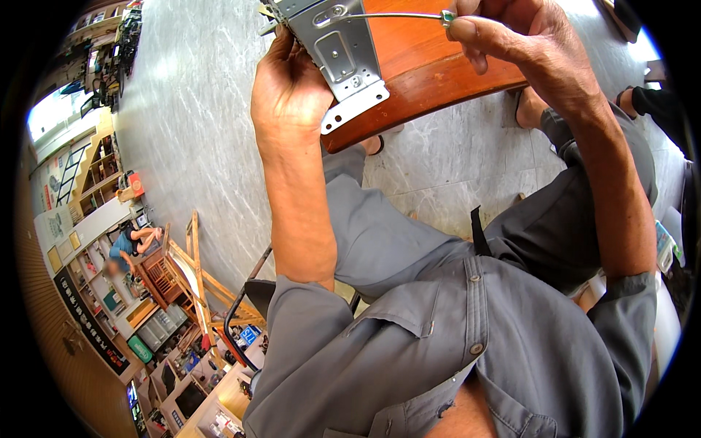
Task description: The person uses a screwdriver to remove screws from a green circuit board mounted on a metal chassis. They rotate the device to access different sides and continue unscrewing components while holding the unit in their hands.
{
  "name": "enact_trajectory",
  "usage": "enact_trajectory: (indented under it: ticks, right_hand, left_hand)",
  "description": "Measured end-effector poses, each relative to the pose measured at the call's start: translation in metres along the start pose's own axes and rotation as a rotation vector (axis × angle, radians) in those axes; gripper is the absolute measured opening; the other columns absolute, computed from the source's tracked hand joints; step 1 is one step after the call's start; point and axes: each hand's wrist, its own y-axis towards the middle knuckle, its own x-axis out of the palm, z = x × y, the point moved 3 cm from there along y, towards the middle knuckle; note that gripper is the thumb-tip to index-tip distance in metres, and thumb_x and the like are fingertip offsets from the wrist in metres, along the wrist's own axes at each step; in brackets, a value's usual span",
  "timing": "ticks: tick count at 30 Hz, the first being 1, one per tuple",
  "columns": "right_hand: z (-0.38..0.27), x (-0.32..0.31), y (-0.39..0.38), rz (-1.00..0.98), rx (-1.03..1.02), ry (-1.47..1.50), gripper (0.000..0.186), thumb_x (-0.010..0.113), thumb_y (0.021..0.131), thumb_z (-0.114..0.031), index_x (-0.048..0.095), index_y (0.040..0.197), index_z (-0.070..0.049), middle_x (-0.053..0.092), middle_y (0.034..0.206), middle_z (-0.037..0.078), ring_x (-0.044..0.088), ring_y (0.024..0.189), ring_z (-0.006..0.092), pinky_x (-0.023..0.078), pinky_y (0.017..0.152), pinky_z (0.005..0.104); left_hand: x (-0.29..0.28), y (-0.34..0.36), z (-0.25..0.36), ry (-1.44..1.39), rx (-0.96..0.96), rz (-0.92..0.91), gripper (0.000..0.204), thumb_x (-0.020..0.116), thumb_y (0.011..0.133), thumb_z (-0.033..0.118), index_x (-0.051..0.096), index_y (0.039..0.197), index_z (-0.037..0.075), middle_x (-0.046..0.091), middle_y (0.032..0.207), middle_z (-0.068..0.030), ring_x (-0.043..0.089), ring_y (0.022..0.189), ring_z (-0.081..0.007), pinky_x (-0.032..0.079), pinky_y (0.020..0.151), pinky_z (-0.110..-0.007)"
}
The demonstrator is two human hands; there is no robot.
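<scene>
Silver metal housing (337, 57) — tilted, holed flange (355, 108) at lower end. Slim-shafted tool (401, 15) — green collar (447, 19), tip at housing's upper screw (337, 11).

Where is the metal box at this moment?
The box is at the top of the head view, slightly left of centre, in the left hand, near the edge of the table.

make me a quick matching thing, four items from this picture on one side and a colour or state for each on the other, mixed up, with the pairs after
Column one
1. left hand
2. wooden table
3. right hand
4. metal box

Column two
A. pinching the thin rod
B. silver, with holes in it
C. gripping something silver at its side
D. reddish-brown

Right pairs: 1-C, 2-D, 3-A, 4-B
</scene>
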Motion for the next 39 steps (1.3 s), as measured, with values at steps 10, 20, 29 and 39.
enact_trajectory:
  ticks: [10,20,29,39]
  right_hand:
    - [-0.001,-0.003,-0.002,0.037,-0.044,0.011,0.02,0.079,0.094,-0.014,0.064,0.102,-0.003,0.07,0.088,0.009,0.068,0.071,0.0122,0.058,0.067,0.0238]
    - [-0.006,-0.006,-0.004,0.055,0.029,-0.086,0.023,0.078,0.095,-0.016,0.064,0.106,-0.002,0.07,0.089,0.008,0.068,0.073,0.0118,0.058,0.067,0.0231]
    - [-0.042,-0.033,-0.004,0.216,0.192,-0.874,0.02,0.073,0.096,-0.014,0.065,0.108,0.0,0.071,0.091,0.01,0.069,0.082,0.0215,0.056,0.075,0.032]
    - [0.016,-0.074,0.014,0.323,-0.064,-1.336,0.014,0.065,0.094,-0.012,0.067,0.105,-0.003,0.074,0.094,0.013,0.073,0.085,0.0295,0.058,0.079,0.0406]
  left_hand:
    - [0.0,-0.001,0.002,0.032,0.042,0.047,0.035,0.028,0.111,0.009,0.054,0.126,-0.008,0.064,0.123,-0.0227,0.064,0.115,-0.0296,0.053,0.102,-0.047]
    - [-0.003,0.002,0.002,0.001,0.035,0.025,0.033,0.03,0.111,0.011,0.054,0.127,-0.005,0.063,0.123,-0.0204,0.064,0.114,-0.0298,0.054,0.101,-0.049]
    - [0.009,0.001,-0.001,0.224,0.164,0.135,0.033,0.042,0.111,0.023,0.055,0.131,0.0,0.068,0.124,-0.0181,0.068,0.112,-0.0312,0.056,0.098,-0.049]
    - [0.022,0.001,0.005,0.749,0.507,0.172,0.031,0.061,0.105,0.023,0.062,0.124,-0.001,0.068,0.123,-0.0114,0.064,0.115,-0.018,0.052,0.103,-0.036]
